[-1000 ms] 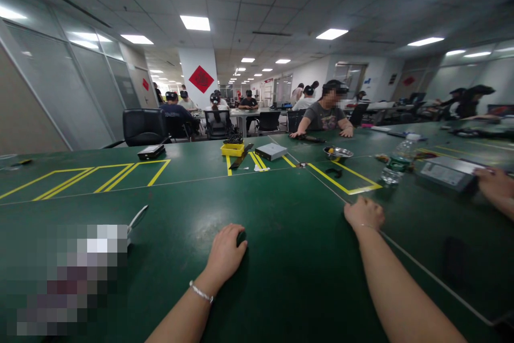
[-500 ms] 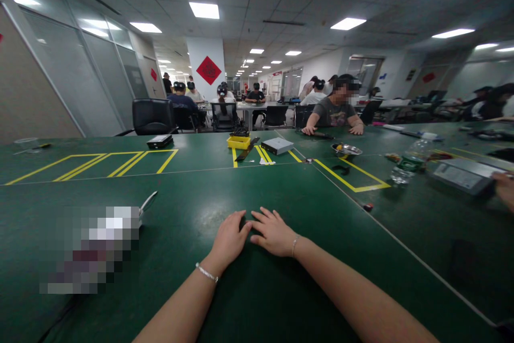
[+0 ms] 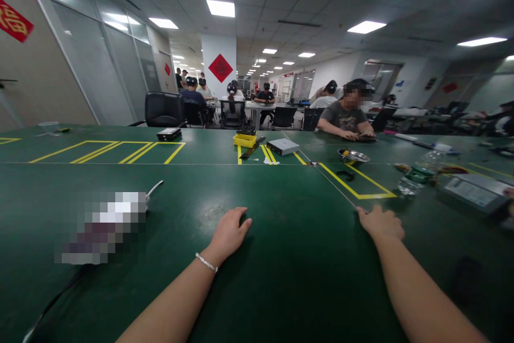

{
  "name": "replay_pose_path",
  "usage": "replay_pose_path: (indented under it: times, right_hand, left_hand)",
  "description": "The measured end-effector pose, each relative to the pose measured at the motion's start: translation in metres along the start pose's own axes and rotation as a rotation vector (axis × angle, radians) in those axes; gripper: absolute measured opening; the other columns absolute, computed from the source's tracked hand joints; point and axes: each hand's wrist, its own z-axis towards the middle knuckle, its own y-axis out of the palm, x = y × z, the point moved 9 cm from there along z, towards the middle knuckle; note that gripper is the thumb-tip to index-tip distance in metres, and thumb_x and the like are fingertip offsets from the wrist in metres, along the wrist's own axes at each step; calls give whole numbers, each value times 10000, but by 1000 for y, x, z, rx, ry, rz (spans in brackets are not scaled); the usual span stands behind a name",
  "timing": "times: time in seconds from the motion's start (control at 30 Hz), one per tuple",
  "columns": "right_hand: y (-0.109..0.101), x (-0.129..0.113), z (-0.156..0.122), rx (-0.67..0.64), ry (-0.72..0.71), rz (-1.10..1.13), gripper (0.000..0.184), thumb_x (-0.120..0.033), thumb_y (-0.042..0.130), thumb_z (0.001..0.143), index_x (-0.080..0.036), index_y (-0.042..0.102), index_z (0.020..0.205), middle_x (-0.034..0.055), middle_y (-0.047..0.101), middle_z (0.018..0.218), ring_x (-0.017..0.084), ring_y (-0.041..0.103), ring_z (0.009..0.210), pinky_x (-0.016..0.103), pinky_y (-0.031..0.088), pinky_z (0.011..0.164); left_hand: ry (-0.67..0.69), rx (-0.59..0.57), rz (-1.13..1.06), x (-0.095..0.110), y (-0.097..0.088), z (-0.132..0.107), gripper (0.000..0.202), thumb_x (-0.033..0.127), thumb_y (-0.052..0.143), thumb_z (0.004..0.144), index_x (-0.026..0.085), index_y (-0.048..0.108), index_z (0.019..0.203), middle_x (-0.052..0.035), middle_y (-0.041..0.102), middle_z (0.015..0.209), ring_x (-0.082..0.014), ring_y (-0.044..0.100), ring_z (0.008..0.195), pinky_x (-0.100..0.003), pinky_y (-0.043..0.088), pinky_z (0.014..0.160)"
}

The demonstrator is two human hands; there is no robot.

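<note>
While left hand (image 3: pixel 228 233) lies spread on table (image 3: pixel 305 273); right hand (image 3: pixel 381 223) shows unclear grip

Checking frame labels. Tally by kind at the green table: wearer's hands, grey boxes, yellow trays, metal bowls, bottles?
Wearer's hands: 2
Grey boxes: 2
Yellow tray: 1
Metal bowl: 1
Bottle: 1
Total: 7
</note>
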Motion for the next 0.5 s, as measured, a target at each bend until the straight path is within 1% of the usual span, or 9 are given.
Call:
replay_pose_path:
  times: [0.07, 0.13, 0.23, 0.37, 0.5]
  right_hand:
    - [8, 2, 5, -46, -9, 8, 576, -504, 306, 728, -102, 443, 1117, 217, 424, 1084, 359, 426, 996, 444, 400, 694]
    - [12, -1, 9, -70, -44, 25, 499, -411, 296, 753, -87, 465, 1092, 212, 446, 1066, 341, 450, 975, 426, 406, 696]
    - [14, -4, 12, -75, -88, 39, 430, -311, 297, 756, -74, 491, 1057, 210, 469, 1044, 323, 477, 946, 408, 417, 686]
    - [10, 1, 14, -3, -102, 48, 436, -308, 324, 754, -55, 463, 1080, 212, 482, 1032, 318, 486, 936, 396, 421, 695]
    - [7, 1, 10, 21, -128, 36, 408, -302, 322, 764, -61, 502, 1040, 203, 499, 996, 318, 494, 914, 396, 416, 702]
  left_hand:
    - [-1, 6, -7, 0, -1, -1, 381, 390, 380, 782, 179, 490, 1080, -73, 533, 1110, -203, 445, 1049, -350, 324, 903]
    - [8, 16, -11, 1, -3, -1, 355, 379, 384, 782, 184, 504, 1053, -65, 538, 1097, -196, 446, 1042, -344, 323, 905]
    - [29, 30, -13, 3, -5, -2, 302, 350, 395, 781, 194, 531, 1001, -53, 538, 1088, -186, 445, 1035, -334, 317, 908]
    - [46, 35, -24, 7, -7, -2, 247, 312, 411, 775, 203, 548, 949, -40, 554, 1036, -175, 459, 1000, -326, 323, 895]
    - [70, 19, -28, 18, -7, -6, 217, 292, 400, 779, 208, 549, 912, -33, 566, 956, -169, 484, 932, -318, 355, 845]
